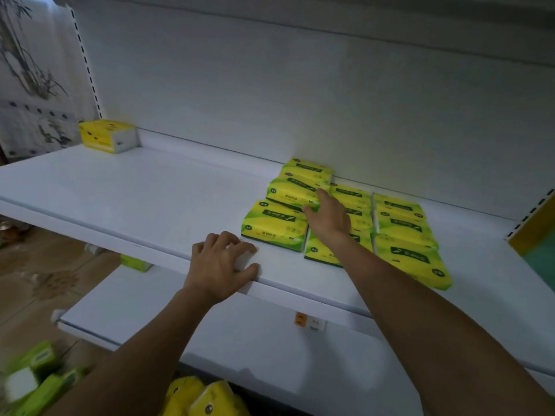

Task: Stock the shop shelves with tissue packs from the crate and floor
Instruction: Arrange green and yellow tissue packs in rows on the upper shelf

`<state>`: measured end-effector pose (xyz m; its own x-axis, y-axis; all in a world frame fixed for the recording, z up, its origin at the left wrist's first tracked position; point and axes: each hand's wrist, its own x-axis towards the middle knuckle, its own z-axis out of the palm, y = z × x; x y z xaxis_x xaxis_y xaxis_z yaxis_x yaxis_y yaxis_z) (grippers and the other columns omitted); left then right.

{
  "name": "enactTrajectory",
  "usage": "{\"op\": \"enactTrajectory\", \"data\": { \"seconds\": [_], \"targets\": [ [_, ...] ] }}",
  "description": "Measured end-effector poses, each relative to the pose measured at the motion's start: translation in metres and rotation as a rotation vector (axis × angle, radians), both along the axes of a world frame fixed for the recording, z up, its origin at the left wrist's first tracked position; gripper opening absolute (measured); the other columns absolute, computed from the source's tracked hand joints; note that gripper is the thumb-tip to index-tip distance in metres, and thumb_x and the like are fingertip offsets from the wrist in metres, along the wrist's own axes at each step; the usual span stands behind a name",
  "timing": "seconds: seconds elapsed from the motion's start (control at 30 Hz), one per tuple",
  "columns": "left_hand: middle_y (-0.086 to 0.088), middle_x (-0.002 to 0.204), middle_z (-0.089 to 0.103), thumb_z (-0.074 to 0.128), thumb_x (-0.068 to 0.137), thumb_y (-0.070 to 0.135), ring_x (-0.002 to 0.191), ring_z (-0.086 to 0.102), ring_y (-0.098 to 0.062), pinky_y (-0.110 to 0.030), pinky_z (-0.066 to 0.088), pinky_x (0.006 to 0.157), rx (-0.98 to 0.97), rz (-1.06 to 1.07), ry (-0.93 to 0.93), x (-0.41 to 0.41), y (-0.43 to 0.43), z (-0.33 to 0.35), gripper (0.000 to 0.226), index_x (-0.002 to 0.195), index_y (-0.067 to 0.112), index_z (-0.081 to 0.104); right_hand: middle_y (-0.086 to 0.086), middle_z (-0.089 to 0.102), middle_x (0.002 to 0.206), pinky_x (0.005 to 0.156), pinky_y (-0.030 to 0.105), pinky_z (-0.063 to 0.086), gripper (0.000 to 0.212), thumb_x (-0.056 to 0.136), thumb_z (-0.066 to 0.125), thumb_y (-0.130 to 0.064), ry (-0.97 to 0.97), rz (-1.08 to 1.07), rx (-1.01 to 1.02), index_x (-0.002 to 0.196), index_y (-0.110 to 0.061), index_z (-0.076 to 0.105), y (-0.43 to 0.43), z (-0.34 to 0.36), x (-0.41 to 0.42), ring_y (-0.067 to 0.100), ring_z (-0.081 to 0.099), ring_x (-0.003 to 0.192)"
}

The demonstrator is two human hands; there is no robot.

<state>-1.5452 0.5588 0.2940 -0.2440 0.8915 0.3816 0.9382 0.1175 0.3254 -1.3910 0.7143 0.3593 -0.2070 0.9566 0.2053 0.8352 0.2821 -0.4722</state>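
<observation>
head view of a white metal shop shelf [126, 187] with a white back panel [270, 85]. the left hand [220, 264] rests on the near front edge of this shelf, fingers curled over the lip and thumb along the edge, holding no pack. the right hand [327, 216] reaches farther in with fingers extended and loosely spread; its fingertips touch the second green-and-yellow plastic-wrapped tissue pack [292, 192] of the left column, and it lies over the middle column without closing around anything. the green-and-yellow tissue packs [399, 226] lie flat in three columns running from near to far, toward the right half of the shelf. the left column has a near pack [274, 225], the touched pack behind it, and a far pack [306, 171] against the back panel. the middle column is partly hidden by the right forearm. the right column ends in a near pack [411, 261] close to the front edge. a single yellow-and-white tissue pack [108, 135] sits alone at the far left corner of the shelf, well apart from the group. below, a lower white shelf [240, 340] carries a small orange-and-white price label [309, 321] on its surface. at the bottom left, blurred green tissue packs [33, 373] are visible, and yellow packs [204, 397] lie at the bottom centre.
</observation>
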Motion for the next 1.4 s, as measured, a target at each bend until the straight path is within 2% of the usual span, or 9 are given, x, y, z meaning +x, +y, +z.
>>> {"op": "enactTrajectory", "data": {
  "seconds": [0.1, 0.27, 0.4, 0.57, 0.83, 0.93, 1.07, 1.2, 1.4],
  "targets": [
    [0.001, 0.109, 0.059, 0.028, 0.067, 0.066, 0.105, 0.051, -0.025, -0.038, 0.035, 0.087, -0.012, -0.009, 0.007, 0.001, -0.001, 0.001, 0.064, 0.108, 0.034, 0.067, 0.015, 0.052, 0.13, 0.093, 0.042, 0.042, 0.06, 0.091, 0.055, -0.041, -0.029, -0.048, -0.016, 0.141, -0.015, 0.033, 0.003, 0.003, 0.0, 0.036, 0.043, 0.124],
    [-0.006, 0.106, 0.061, 0.03, 0.072, 0.06, 0.101, 0.054, -0.031, -0.041, 0.042, 0.085, -0.014, -0.023, -0.008, 0.005, -0.004, 0.002, 0.062, 0.106, 0.027, 0.069, 0.017, 0.046, 0.136, 0.099, 0.045, 0.04, 0.084, 0.083, 0.066, -0.042, 0.078, -0.059, -0.043, 0.146, -0.009, 0.022, -0.008, 0.008, 0.003, 0.037, 0.038, 0.128],
    [-0.012, 0.091, 0.063, 0.04, 0.077, 0.04, 0.081, 0.062, -0.034, -0.041, 0.051, 0.068, 0.061, -0.057, 0.031, 0.014, -0.027, -0.004, 0.042, 0.096, 0.018, 0.071, 0.016, 0.045, 0.138, 0.1, 0.042, 0.04, 0.08, 0.086, 0.064, -0.036, 0.127, 0.019, 0.018, 0.147, -0.008, 0.022, -0.03, 0.012, 0.01, 0.034, 0.037, 0.13],
    [-0.015, 0.1, 0.061, 0.04, 0.074, 0.034, 0.086, 0.062, -0.036, -0.04, 0.051, 0.064, 0.065, -0.035, 0.075, 0.017, -0.084, -0.017, 0.042, 0.101, 0.017, 0.067, 0.014, 0.036, 0.147, 0.106, 0.033, 0.028, 0.072, 0.09, 0.06, -0.029, 0.146, 0.115, 0.108, 0.148, -0.009, 0.023, -0.081, 0.022, 0.018, 0.028, 0.029, 0.137],
    [-0.016, 0.123, 0.049, 0.053, 0.084, 0.033, 0.111, 0.049, -0.035, -0.043, 0.042, 0.091, -0.18, 0.078, -0.19, 0.033, -0.167, -0.079, 0.042, 0.12, 0.013, 0.059, 0.013, 0.047, 0.135, 0.102, 0.037, 0.034, 0.052, 0.089, 0.057, -0.017, 0.26, 0.338, 0.267, 0.137, -0.006, 0.041, -0.177, -0.026, 0.033, 0.03, 0.041, 0.126],
    [-0.015, 0.124, 0.049, 0.049, 0.082, 0.038, 0.113, 0.049, -0.034, -0.04, 0.044, 0.091, -0.284, 0.064, -0.271, 0.044, -0.19, -0.114, 0.048, 0.122, 0.013, 0.058, 0.014, 0.051, 0.126, 0.095, 0.037, 0.038, 0.045, 0.087, 0.056, -0.011, 0.306, 0.383, 0.25, 0.13, -0.005, 0.047, -0.203, -0.065, 0.035, 0.031, 0.047, 0.117],
    [-0.013, 0.125, 0.049, 0.057, 0.088, 0.03, 0.113, 0.051, -0.031, -0.037, 0.043, 0.09, -0.401, 0.082, -0.373, 0.063, -0.209, -0.162, 0.037, 0.121, 0.013, 0.058, 0.014, 0.055, 0.119, 0.093, 0.035, 0.039, 0.04, 0.085, 0.058, -0.008, 0.274, 0.37, 0.07, 0.124, -0.003, 0.052, -0.233, -0.14, 0.041, 0.031, 0.051, 0.111],
    [-0.014, 0.128, 0.045, 0.054, 0.087, 0.035, 0.115, 0.049, -0.031, -0.036, 0.041, 0.092, -0.52, 0.086, -0.481, 0.081, -0.214, -0.208, 0.042, 0.123, 0.014, 0.056, 0.013, 0.055, 0.118, 0.091, 0.044, 0.046, 0.037, 0.086, 0.058, -0.008, 0.219, 0.302, -0.237, 0.122, -0.006, 0.054, -0.257, -0.225, 0.056, 0.028, 0.056, 0.107],
    [-0.012, 0.131, 0.041, 0.055, 0.089, 0.031, 0.117, 0.047, -0.034, -0.043, 0.044, 0.094, -0.728, 0.12, -0.597, 0.099, -0.213, -0.261, 0.042, 0.128, 0.016, 0.051, 0.018, 0.059, 0.113, 0.087, 0.043, 0.047, 0.028, 0.088, 0.057, -0.007, 0.098, 0.158, -0.618, 0.116, -0.002, 0.056, -0.277, -0.319, 0.086, 0.032, 0.056, 0.107]
  ]
}}
